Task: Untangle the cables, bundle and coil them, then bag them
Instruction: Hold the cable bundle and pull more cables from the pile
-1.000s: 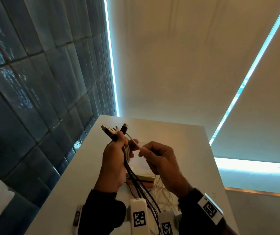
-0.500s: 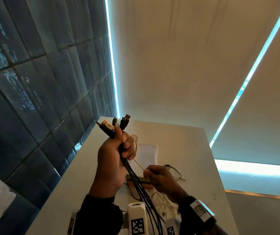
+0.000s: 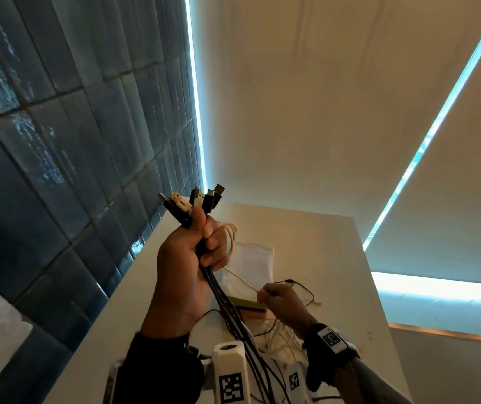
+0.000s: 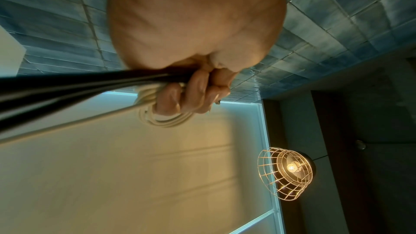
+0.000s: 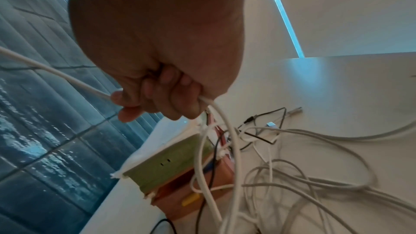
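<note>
Dim, cyan strip glow, blurred edges

Head view looking up past raised hands, wrist views close along each fist, all sharing blue-tiled wall [image 3: 58,141]

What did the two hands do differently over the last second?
The right hand dropped from beside the left hand toward the table, drawing a white cable out taut; white loops now hang round the left fingers. The left hand rose slightly and kept gripping the black cables, plugs upward.
</note>
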A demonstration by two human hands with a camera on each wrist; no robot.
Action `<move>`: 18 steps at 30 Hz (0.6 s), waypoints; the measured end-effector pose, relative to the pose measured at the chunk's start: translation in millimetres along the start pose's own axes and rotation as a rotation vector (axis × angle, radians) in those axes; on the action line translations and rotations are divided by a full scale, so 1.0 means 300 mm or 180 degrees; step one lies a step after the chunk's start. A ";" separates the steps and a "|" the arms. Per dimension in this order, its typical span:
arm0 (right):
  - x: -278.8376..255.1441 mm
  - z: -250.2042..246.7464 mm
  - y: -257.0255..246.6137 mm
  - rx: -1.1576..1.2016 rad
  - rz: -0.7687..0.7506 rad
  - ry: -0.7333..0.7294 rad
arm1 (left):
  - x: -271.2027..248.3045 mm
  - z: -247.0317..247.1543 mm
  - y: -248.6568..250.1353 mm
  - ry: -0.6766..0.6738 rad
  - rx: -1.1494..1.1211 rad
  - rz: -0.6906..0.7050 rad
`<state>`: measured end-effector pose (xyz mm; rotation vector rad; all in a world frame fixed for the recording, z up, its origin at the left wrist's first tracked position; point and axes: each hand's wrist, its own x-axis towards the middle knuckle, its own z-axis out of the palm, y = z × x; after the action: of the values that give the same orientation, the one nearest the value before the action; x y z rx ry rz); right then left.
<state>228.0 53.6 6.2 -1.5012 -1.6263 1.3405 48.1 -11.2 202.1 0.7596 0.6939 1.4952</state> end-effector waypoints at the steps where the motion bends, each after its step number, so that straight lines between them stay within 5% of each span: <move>1: 0.008 0.002 0.014 -0.0034 0.0052 0.0016 | 0.000 0.000 0.004 0.0007 0.0034 -0.0002; 5: 0.024 -0.003 0.011 -0.0166 0.0251 0.0491 | 0.011 -0.003 0.008 0.0085 0.0182 -0.0013; 8: 0.013 -0.033 -0.070 0.0536 0.0222 0.0865 | 0.021 -0.013 0.012 0.0170 0.0190 -0.0092; 12: -0.047 -0.073 -0.257 0.1768 -0.0365 0.0542 | 0.031 -0.026 0.005 0.0268 0.0266 -0.0142; 18: -0.154 -0.061 -0.461 0.2051 -0.1394 0.0121 | 0.055 -0.038 -0.027 0.0646 0.0729 -0.0313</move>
<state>199.1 31.8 148.6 -0.7362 -1.2253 1.3802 43.5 6.0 189.9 0.7400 1.0549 1.4299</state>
